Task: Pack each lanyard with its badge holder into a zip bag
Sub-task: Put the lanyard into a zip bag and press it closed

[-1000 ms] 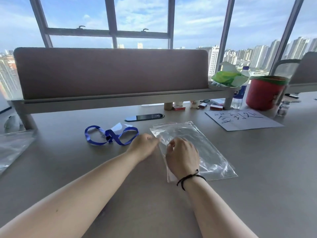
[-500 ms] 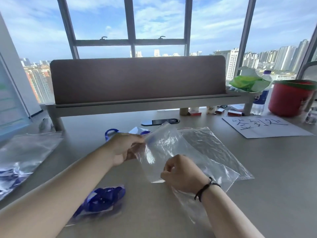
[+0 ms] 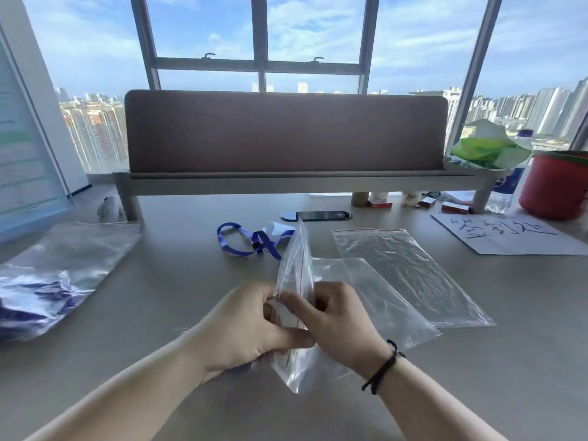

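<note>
Three empty zip bags (image 3: 294,275), one loose lanyard (image 3: 246,241).

Grey matte surface (image 3: 165,281). Brown padded divider panel (image 3: 286,132) at rear. Red round plastic bucket (image 3: 555,186) far right, beside clear plastic water bottle (image 3: 506,192). White paper sheet with black handwriting (image 3: 506,233). Crumpled green plastic bag (image 3: 486,149) on shelf.

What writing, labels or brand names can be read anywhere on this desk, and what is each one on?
Nothing here can be quoted with confidence.
White paper sheet: large handwritten black characters, upside down to the camera; not readable.
Water bottle: blue label with white marks, too small and blurred.
Board at left: green and grey printed lines, blurred.
Small red boxes: print too small.
Zip bag held in both hands: only a red line, no text.
</note>
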